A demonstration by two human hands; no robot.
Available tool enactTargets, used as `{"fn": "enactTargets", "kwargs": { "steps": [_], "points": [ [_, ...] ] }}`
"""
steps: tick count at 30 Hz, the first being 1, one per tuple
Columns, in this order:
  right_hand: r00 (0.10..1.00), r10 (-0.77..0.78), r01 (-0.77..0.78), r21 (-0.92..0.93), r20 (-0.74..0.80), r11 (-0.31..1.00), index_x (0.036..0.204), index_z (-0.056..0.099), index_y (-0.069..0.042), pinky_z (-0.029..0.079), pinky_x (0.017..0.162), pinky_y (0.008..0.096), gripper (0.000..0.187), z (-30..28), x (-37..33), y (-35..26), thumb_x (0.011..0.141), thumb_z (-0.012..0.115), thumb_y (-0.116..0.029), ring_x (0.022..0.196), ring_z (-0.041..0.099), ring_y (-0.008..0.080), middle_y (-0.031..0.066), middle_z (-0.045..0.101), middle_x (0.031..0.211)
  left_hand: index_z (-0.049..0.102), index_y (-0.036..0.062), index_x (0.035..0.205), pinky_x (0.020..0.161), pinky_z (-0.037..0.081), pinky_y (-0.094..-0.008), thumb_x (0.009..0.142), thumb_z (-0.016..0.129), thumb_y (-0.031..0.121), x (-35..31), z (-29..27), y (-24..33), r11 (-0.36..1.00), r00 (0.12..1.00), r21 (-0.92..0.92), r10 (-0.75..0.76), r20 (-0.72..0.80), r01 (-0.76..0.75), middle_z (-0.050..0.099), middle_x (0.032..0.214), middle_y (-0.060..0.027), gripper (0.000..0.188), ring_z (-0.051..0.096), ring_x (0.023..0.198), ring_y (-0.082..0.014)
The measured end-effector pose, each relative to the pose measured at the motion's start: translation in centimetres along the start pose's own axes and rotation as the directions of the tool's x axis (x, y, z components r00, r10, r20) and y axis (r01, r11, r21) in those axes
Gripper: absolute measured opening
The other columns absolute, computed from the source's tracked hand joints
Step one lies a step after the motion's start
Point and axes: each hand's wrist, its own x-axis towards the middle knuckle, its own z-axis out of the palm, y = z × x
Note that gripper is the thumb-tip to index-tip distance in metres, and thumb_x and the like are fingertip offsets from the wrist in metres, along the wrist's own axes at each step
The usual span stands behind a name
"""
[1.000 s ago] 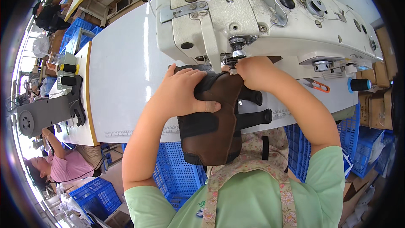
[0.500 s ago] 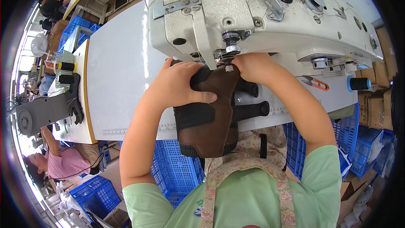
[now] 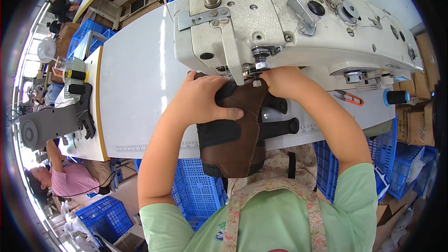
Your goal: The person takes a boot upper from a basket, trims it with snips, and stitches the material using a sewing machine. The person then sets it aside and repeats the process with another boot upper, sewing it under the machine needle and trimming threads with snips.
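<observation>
A brown-and-black leather-like sewn piece [image 3: 233,144], with visible seams, lies under the head of a white sewing machine [image 3: 298,23]. My left hand [image 3: 200,98] holds its left side, thumb stretched across the top and fingers toward the far edge; a tan band wraps the thumb. Close by the presser foot [image 3: 256,83], my right hand [image 3: 277,81] grips the piece's far right edge, its fingertips mostly hidden by the machine. Two black finger-like parts [image 3: 282,128] stick out to the right from beneath the piece; whether they belong to it I cannot tell.
Orange-handled thread snips [image 3: 351,98] and a black thread spool [image 3: 396,97] sit at the table's right. A ruler strip [image 3: 140,148] follows the near edge. Below are blue crates [image 3: 196,189]. Another person in pink [image 3: 74,179] works at the left.
The whole view has shifted slightly, with the machine and table appearing a little lower and further right. Both hands keep their hold, and the piece stays under the machine head.
</observation>
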Motion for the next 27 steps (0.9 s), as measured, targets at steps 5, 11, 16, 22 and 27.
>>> {"fn": "enactTargets", "kwargs": {
  "steps": [5,11,16,22,27],
  "points": [
    [0.993,0.049,-0.056,0.067,0.112,0.996,0.109,0.072,-0.017,0.050,0.088,0.0424,0.038,-0.2,0.0,0.2,0.076,0.061,-0.001,0.104,0.064,0.0303,0.0094,0.070,0.104,0.067,0.0008,0.116,0.106,0.032,-0.0475,0.061,0.074,0.070,-0.1,0.1,0.2,1.000,1.000,-0.013,-0.001,0.010,0.001,0.070,0.106,-0.0134,0.089,0.065,0.105,-0.0309],
    [0.997,0.012,-0.007,0.061,-0.074,0.998,0.108,0.072,-0.018,0.049,0.090,0.0432,0.037,0.3,-0.1,-0.1,0.077,0.059,-0.002,0.104,0.064,0.0303,0.0100,0.070,0.103,0.066,0.0022,0.118,0.113,0.024,-0.0558,0.061,0.074,0.070,-0.1,0.1,0.4,0.998,0.998,-0.049,-0.047,0.030,0.049,0.069,0.110,-0.0138,0.089,0.064,0.108,-0.0319],
    [0.999,0.009,-0.008,0.024,-0.030,1.000,0.111,0.071,-0.018,0.050,0.088,0.0434,0.038,0.1,-0.1,0.1,0.078,0.058,-0.003,0.104,0.064,0.0306,0.0104,0.070,0.105,0.067,0.0031,0.118,0.113,0.024,-0.0544,0.060,0.073,0.070,-0.1,0.0,0.4,0.998,0.999,-0.042,-0.045,0.019,0.046,0.070,0.109,-0.0140,0.089,0.064,0.108,-0.0323],
    [0.997,0.068,-0.069,0.026,0.049,0.997,0.114,0.070,-0.018,0.052,0.086,0.0428,0.040,-0.2,0.1,-0.2,0.079,0.056,-0.003,0.101,0.065,0.0311,0.0098,0.070,0.104,0.068,0.0041,0.116,0.114,0.024,-0.0532,0.060,0.072,0.071,0.0,0.2,0.0,0.999,0.998,-0.024,-0.042,0.051,0.043,0.071,0.103,-0.0155,0.088,0.065,0.105,-0.0331],
    [0.996,0.005,0.000,-0.051,0.093,0.999,0.111,0.070,-0.020,0.052,0.080,0.0443,0.036,-0.5,-0.4,-1.0,0.079,0.058,-0.007,0.093,0.067,0.0321,0.0109,0.070,0.097,0.068,0.0039,0.115,0.113,0.024,-0.0544,0.062,0.070,0.072,-0.9,-0.4,0.5,0.997,0.995,-0.031,-0.063,0.074,0.066,0.071,0.101,-0.0157,0.086,0.065,0.105,-0.0338]
  ]
}}
